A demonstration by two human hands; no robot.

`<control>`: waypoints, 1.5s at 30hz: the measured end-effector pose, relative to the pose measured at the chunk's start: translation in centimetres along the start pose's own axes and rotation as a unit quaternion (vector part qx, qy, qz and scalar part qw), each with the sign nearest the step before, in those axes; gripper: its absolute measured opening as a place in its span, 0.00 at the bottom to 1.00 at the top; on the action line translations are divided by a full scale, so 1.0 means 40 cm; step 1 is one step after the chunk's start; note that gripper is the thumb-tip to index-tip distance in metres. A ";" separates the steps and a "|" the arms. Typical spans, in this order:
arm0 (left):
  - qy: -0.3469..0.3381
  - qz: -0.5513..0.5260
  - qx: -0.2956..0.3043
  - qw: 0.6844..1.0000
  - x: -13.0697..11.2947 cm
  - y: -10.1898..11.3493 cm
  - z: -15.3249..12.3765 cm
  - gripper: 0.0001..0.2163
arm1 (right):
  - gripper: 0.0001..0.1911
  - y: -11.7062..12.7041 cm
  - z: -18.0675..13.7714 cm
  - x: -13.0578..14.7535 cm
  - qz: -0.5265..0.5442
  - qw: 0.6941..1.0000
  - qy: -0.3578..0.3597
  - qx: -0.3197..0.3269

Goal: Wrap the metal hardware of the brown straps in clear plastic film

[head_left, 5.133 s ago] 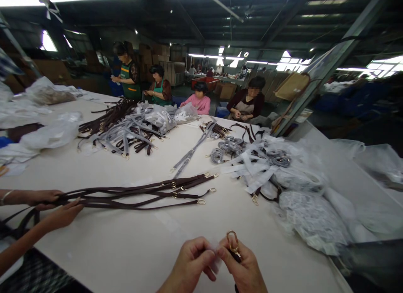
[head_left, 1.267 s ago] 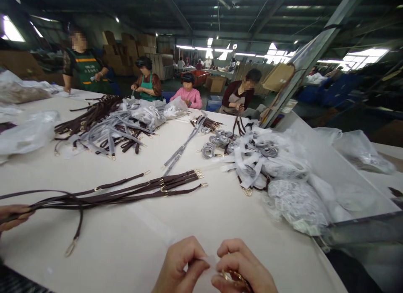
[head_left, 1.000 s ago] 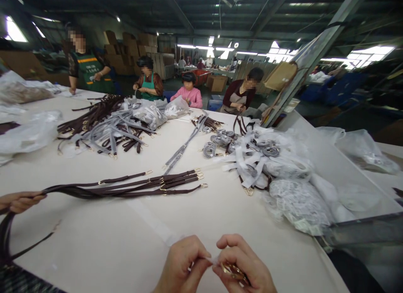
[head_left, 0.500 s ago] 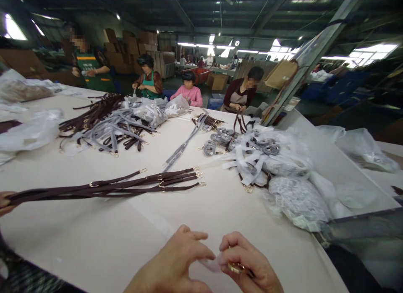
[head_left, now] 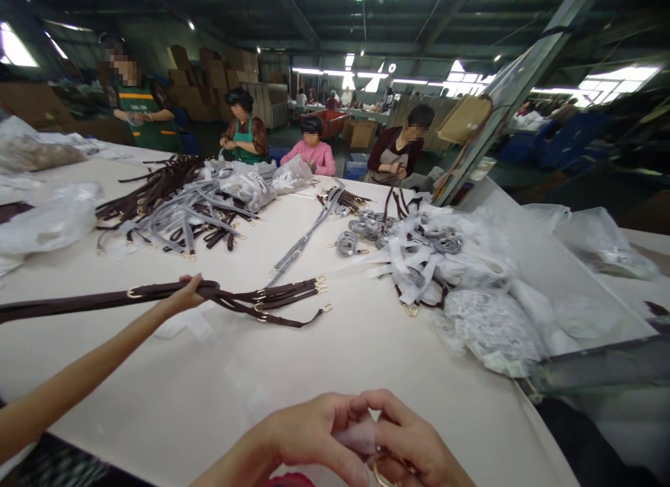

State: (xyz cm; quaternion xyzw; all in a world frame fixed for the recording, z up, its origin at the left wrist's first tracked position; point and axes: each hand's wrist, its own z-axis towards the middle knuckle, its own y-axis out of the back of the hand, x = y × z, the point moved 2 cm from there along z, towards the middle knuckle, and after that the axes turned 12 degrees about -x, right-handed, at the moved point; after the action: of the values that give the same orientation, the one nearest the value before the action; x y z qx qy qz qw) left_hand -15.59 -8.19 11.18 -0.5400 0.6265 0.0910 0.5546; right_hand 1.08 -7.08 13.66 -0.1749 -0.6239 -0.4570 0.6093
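The fingers (head_left: 361,406) of both hands meet at the near edge of the desk (head_left: 324,361). The left hand (head_left: 308,438) and the right hand (head_left: 419,448) pinch between them a small translucent wrap (head_left: 359,437), both sets of fingers curled narrow around it. A gold metal clasp (head_left: 384,469) sits just below the wrap, held in the right hand's fingers; its lower part is cut off by the frame edge.

Beyond the fingers, to their left, a co-worker's arm (head_left: 78,379) reaches across the desk, and that hand (head_left: 185,295) grips a bundle of dark brown straps (head_left: 246,302) whose gold end rings lie on the desk surface. Farther out, directly beyond the fingers, two grey straps (head_left: 303,243) lie stretched lengthwise. To the far right of the fingers lies a heap of coiled grey straps, white paper strips and clear plastic bags (head_left: 460,285). To the far left is a mixed pile of brown and grey straps (head_left: 172,208), with more plastic bags (head_left: 52,222) beside it. Four seated or standing people (head_left: 308,148) work along the desk's far edge.
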 end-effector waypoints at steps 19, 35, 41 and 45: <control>0.018 0.028 -0.111 0.993 0.061 0.045 -0.013 0.13 | 0.30 -0.006 -0.035 -0.077 -0.025 0.994 -0.076 -0.077; -0.005 -0.182 -0.104 0.978 0.159 0.064 0.004 0.25 | 0.29 0.016 -0.021 -0.040 -0.122 0.963 -0.240 -0.020; -0.002 -0.117 -0.146 0.982 0.137 0.057 0.009 0.15 | 0.21 0.001 -0.018 -0.043 -0.166 0.951 -0.260 0.004; -0.006 -0.074 -0.153 0.985 0.113 0.051 0.008 0.14 | 0.15 -0.001 -0.020 -0.055 -0.196 0.944 -0.265 0.012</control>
State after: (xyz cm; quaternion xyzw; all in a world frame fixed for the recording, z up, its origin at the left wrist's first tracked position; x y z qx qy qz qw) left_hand -16.07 -9.75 6.49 -0.6628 0.5603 0.1479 0.4742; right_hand 1.95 -6.96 11.49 -0.1562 -0.7903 -0.4969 0.3225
